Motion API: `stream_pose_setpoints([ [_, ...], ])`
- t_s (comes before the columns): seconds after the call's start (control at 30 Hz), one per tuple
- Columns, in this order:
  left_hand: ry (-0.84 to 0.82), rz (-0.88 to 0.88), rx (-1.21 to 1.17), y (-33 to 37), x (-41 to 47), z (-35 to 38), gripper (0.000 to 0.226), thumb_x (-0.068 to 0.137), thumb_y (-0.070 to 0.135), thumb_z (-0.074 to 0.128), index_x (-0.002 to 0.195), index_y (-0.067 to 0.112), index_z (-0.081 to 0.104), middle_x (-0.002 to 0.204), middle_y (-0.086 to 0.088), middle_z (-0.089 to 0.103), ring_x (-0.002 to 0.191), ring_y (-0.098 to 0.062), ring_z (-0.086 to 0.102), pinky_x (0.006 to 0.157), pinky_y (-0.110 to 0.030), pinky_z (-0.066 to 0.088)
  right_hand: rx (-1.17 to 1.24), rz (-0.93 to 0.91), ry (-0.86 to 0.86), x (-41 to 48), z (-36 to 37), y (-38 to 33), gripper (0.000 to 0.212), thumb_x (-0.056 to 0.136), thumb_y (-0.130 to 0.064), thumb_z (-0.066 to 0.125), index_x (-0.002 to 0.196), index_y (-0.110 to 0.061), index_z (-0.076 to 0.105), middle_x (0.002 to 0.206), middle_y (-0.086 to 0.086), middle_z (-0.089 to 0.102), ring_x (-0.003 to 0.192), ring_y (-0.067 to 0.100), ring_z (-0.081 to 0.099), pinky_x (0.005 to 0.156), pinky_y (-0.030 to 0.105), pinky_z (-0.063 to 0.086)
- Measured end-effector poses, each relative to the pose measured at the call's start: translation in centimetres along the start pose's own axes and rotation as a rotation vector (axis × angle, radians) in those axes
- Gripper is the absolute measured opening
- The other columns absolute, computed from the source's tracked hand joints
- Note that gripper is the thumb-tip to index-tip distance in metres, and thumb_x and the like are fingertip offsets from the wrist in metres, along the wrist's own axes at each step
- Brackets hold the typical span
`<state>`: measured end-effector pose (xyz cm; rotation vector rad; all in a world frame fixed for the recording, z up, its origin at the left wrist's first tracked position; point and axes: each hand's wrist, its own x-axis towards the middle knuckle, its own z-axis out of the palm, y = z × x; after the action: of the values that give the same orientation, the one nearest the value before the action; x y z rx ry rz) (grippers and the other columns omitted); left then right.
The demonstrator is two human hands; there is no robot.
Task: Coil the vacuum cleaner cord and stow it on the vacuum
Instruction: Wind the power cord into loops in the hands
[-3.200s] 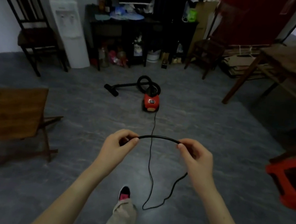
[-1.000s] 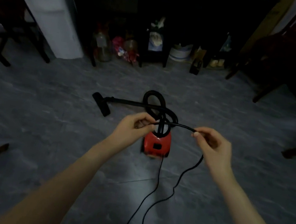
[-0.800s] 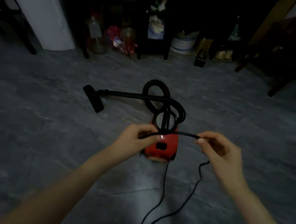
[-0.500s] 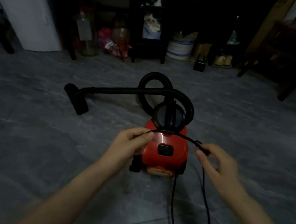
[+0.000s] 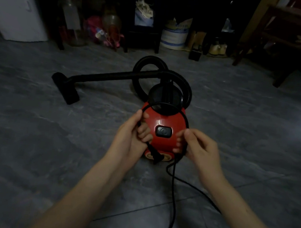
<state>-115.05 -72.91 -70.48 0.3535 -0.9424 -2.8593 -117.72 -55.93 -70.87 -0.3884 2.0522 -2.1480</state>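
Observation:
A small red canister vacuum (image 5: 161, 120) sits on the grey floor right in front of me, its black hose (image 5: 147, 64) looped behind it and the wand and floor nozzle (image 5: 66, 85) stretched to the left. My left hand (image 5: 130, 140) grips the black cord (image 5: 174, 191) near its plug (image 5: 154, 154), which sticks out below my fingers. My right hand (image 5: 197, 150) pinches the same cord on the vacuum's right side. Between my hands the cord arches over the vacuum's red top. The rest of the cord trails down across the floor toward me.
A white water dispenser base (image 5: 16, 2) stands at the back left. Dark shelving with bottles, a white bucket (image 5: 173, 37) and clutter lines the back. Wooden chair legs (image 5: 254, 41) stand at the back right. Grey tiled floor surrounds the vacuum.
I have come closer to the vacuum. Both hands have lowered and moved toward each other, bending the cord into an arch over the vacuum body. The plug now hangs below my left hand.

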Motion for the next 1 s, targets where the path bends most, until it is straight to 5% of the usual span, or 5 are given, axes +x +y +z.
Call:
stream_pose_setpoints([
  [0.27, 0.1, -0.015, -0.249, 0.3, 0.3, -1.1, 0.025, 0.089, 0.03, 0.054, 0.07, 0.014, 0.059, 0.05, 0.006, 0.028, 0.045, -0.005, 0.025, 0.047, -0.017, 0.022, -0.04, 0.039, -0.234, -1.0, 0.5, 2.6, 0.023, 0.098, -0.004, 0.045, 0.105, -0.014, 0.065, 0.089, 0.005, 0.069, 0.086, 0.01, 0.068, 0.075, 0.019, 0.051],
  [0.47, 0.134, 0.028, -0.256, -0.5, 0.1, -1.3, 0.023, 0.09, 0.028, 0.054, 0.073, 0.014, 0.058, 0.052, 0.004, 0.031, 0.048, -0.007, 0.027, 0.054, -0.021, 0.024, 0.171, 0.111, -0.097, -0.9, 1.7, 3.7, 0.023, 0.085, -0.02, 0.053, 0.099, -0.016, 0.071, 0.091, 0.008, 0.072, 0.086, 0.018, 0.067, 0.077, 0.031, 0.056],
  [0.67, 0.144, 0.076, -0.278, -0.5, 0.2, -1.1, 0.027, 0.091, 0.025, 0.051, 0.069, 0.012, 0.06, 0.058, 0.002, 0.031, 0.052, -0.008, 0.029, 0.057, -0.023, 0.026, 0.074, -0.012, -0.12, -1.1, 3.1, 3.6, 0.021, 0.093, -0.003, 0.056, 0.111, -0.009, 0.065, 0.107, 0.015, 0.069, 0.096, 0.012, 0.065, 0.075, 0.023, 0.056],
  [1.0, 0.032, -0.063, -0.177, -1.2, 0.0, -2.6, 0.019, 0.087, 0.026, 0.053, 0.077, 0.012, 0.061, 0.066, 0.0, 0.052, 0.063, -0.012, 0.05, 0.072, -0.026, 0.043, 0.125, 0.022, -0.026, -0.7, 1.8, 3.7, 0.02, 0.092, 0.001, 0.054, 0.111, 0.004, 0.059, 0.096, 0.01, 0.069, 0.077, 0.007, 0.07, 0.064, 0.019, 0.055],
])
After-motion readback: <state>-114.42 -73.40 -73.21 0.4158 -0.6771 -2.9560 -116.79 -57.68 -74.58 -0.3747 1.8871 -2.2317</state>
